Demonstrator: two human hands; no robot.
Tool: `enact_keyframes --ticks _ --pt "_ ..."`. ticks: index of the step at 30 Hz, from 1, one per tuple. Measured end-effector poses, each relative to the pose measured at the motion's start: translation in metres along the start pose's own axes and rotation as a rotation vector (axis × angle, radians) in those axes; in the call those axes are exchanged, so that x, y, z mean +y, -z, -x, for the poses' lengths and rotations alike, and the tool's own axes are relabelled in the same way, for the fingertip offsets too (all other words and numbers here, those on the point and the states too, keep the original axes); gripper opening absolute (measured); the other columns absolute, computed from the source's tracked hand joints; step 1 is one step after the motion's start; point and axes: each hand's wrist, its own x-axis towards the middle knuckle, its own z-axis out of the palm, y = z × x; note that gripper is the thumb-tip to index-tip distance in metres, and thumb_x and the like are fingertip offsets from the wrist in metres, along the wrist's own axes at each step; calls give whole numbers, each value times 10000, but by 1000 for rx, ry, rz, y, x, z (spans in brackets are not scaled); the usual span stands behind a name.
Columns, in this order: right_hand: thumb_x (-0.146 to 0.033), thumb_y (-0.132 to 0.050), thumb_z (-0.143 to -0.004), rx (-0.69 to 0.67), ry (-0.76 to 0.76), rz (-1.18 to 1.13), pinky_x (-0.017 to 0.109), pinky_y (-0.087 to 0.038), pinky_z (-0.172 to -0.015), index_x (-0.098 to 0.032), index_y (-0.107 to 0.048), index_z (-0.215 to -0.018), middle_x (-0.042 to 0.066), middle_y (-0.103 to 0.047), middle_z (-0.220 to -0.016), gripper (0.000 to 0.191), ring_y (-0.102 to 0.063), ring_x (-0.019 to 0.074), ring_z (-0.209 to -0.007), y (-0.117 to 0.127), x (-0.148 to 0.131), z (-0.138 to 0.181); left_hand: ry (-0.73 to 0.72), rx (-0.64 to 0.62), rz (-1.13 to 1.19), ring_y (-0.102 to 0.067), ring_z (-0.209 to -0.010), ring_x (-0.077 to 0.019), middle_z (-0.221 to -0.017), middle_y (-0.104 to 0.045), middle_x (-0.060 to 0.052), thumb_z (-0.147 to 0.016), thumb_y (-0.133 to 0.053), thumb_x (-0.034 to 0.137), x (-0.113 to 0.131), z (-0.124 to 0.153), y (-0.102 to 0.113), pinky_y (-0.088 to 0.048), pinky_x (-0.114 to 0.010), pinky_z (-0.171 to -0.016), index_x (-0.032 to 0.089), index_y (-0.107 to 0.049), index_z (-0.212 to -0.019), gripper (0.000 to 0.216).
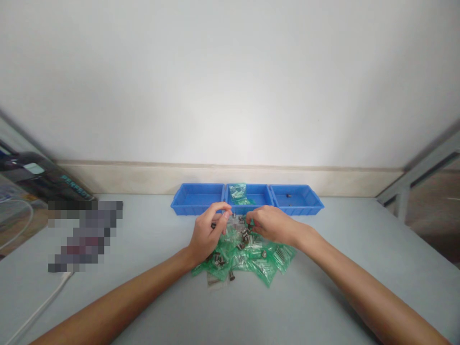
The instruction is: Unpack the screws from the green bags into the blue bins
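A heap of green-tinted plastic bags [265, 269] with loose metal screws [246, 235] among them lies on the table in front of me. My left hand [210, 232] is over the heap's left side, thumb and index finger close together; anything between them is too small to make out. On the right, my right hand [271, 224] reaches into the heap with fingers curled down, their tips partly hidden among the screws. One dark screw [232, 276] rests at the heap's near edge, beside a clear bag [215, 282].
Behind the heap stand three blue trays in a row: a left tray [197, 209], a middle tray [264, 194] holding green bags, and a right tray [305, 210] with small dark parts. At left are a blurred-out object [84, 237], a white cable [43, 306] and a black item [46, 179].
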Motion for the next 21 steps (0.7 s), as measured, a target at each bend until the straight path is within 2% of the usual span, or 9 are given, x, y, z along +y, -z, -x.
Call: enact_keyframes --ticks 3,6,11,15,18,21 --pt "-74 -579 -812 -55 -28 12 264 -358 -588 -188 -674 -989 63 -723 -863 231 -659 197 -770 1 0 0 -22 4 -4 -505 -443 -66 -620 -568 53 -946 -475 281 0 0 0 -394 -180 -467 174 -551 -1004 143" --pt "-91 -565 -827 -55 -39 10 269 -351 -591 -180 -660 -979 63 -713 -854 201 -649 197 -767 3 -2 0 -26 5 -1 -513 -454 -64 -653 -585 46 -947 -476 279 -1 0 0 -405 -180 -475 180 -553 -1004 138" --pt "-121 -578 -830 66 -63 -12 269 -344 -592 -170 -658 -934 72 -702 -907 139 -622 187 -755 9 -5 0 -20 13 13 -525 -470 -65 -743 -626 21 -936 -496 299 -2 0 0 -419 -189 -482 181 -563 -1010 154" --pt "-71 -600 -789 146 -61 -110 263 -361 -596 -166 -666 -850 30 -683 -733 131 -588 158 -656 8 -8 -2 -29 11 19 -525 -466 -68 -718 -622 24 -936 -494 306 -2 0 0 -414 -190 -478 179 -566 -1010 164" --pt "-73 -602 -791 298 -8 -221 255 -391 -597 -166 -664 -860 19 -679 -749 132 -571 138 -627 -1 -13 -4 -20 13 1 -519 -457 -71 -643 -587 44 -938 -495 301 -1 0 0 -416 -189 -487 179 -568 -1017 163" --pt "-120 -576 -847 569 -25 -401 250 -448 -626 -166 -660 -921 34 -692 -845 121 -592 132 -662 -15 -18 -5 -18 18 -2 -522 -463 -70 -651 -585 43 -934 -503 295 -2 0 0 -423 -188 -494 180 -566 -1022 157"
